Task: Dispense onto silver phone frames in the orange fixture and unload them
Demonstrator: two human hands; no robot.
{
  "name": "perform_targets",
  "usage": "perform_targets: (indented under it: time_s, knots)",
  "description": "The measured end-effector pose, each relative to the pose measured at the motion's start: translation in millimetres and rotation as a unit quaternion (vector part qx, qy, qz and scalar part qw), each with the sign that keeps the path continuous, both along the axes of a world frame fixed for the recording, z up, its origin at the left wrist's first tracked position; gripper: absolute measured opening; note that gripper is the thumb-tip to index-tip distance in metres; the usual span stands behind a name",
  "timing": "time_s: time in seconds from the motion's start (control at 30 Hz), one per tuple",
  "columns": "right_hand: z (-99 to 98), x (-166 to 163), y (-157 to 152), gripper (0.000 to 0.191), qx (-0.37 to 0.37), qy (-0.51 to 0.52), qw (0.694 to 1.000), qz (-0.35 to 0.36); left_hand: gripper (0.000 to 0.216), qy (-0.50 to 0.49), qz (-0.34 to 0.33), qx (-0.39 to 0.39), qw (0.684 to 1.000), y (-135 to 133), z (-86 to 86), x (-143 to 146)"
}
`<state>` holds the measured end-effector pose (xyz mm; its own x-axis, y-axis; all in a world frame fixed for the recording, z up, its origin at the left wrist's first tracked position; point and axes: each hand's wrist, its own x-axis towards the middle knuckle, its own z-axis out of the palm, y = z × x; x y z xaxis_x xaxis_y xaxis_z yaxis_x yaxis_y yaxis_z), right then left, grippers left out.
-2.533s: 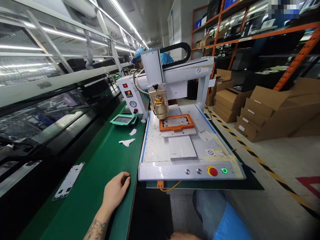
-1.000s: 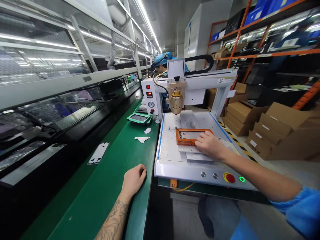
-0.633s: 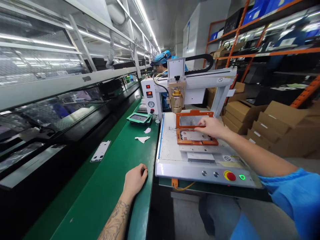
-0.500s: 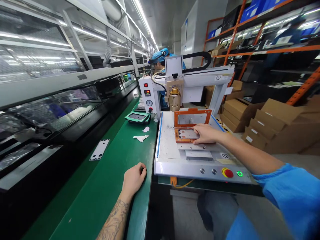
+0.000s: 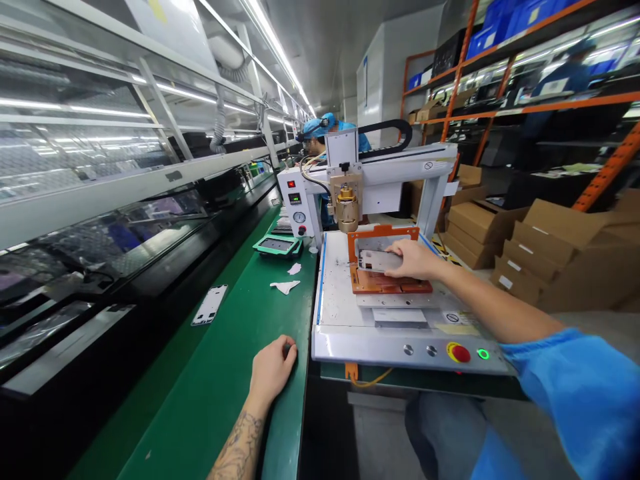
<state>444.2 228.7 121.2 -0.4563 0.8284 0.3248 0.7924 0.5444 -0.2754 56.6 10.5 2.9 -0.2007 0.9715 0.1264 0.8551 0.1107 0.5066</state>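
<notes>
My right hand [image 5: 414, 259] grips a grey phone frame [image 5: 376, 261] at its right end, thumb at the front edge, fingers behind. The frame is raised above the orange fixture [image 5: 390, 283], whose hinged orange lid [image 5: 385, 232] stands upright behind it. Over the lid hangs the machine's brass-coloured head [image 5: 347, 208]. My left hand [image 5: 274, 367] rests closed on the green bench top near its right edge, with no object showing in it. Another phone frame [image 5: 209, 305], white with dark cutouts, lies on the bench further left.
White scraps [image 5: 285, 287] and a green-rimmed tray [image 5: 277, 245] are on the bench beside the machine. A red stop button [image 5: 459, 353] sits on the machine's front. Cardboard boxes [image 5: 545, 247] stand at right; a co-worker's blue cap [image 5: 316, 127] shows behind the machine.
My right hand has lifted the phone frame up out of the orange fixture, baring the fixture's bed. My left hand stays resting on the bench. The view has shifted slightly.
</notes>
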Motion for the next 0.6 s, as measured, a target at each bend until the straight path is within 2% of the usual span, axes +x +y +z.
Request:
perform_targets:
  time_s: [0.07, 0.13, 0.23, 0.3, 0.37, 0.43, 0.53, 0.6]
  knots:
    - [1.1, -11, -24, 0.043, -0.017, 0.080, 0.997, 0.011, 0.020, -0.034, 0.012, 0.024, 0.999, 3, -2.4, -2]
    - [-9.0, -37, -55, 0.042, -0.038, 0.117, 0.990, 0.063, 0.027, -0.072, 0.050, 0.063, 0.994, 7, -4.2, -6]
    - [-39.1, -100, -104, 0.041, -0.049, 0.056, 0.982, 0.172, 0.048, -0.120, 0.153, 0.134, 0.972, 8, -4.9, -20]
    - [-59.3, -149, -133, 0.043, -0.061, 0.018, 0.966, 0.250, 0.060, -0.142, 0.221, 0.169, 0.950, -1, -5.2, -35]
    - [-74.2, -197, -159, 0.045, -0.071, -0.009, 0.946, 0.317, 0.064, -0.159, 0.266, 0.187, 0.932, -23, -6.9, -54]
    - [-83.7, -238, -180, 0.046, -0.068, -0.035, 0.927, 0.367, 0.061, -0.169, 0.282, 0.191, 0.925, -57, -9.8, -70]
    - [-92.4, -281, -201, 0.046, -0.074, -0.062, 0.906, 0.413, 0.051, -0.165, 0.254, 0.167, 0.938, -117, -12.5, -82]
    - [-97.6, -294, -204, 0.050, -0.088, -0.050, 0.897, 0.431, 0.060, -0.150, 0.213, 0.133, 0.956, -148, -11.2, -79]
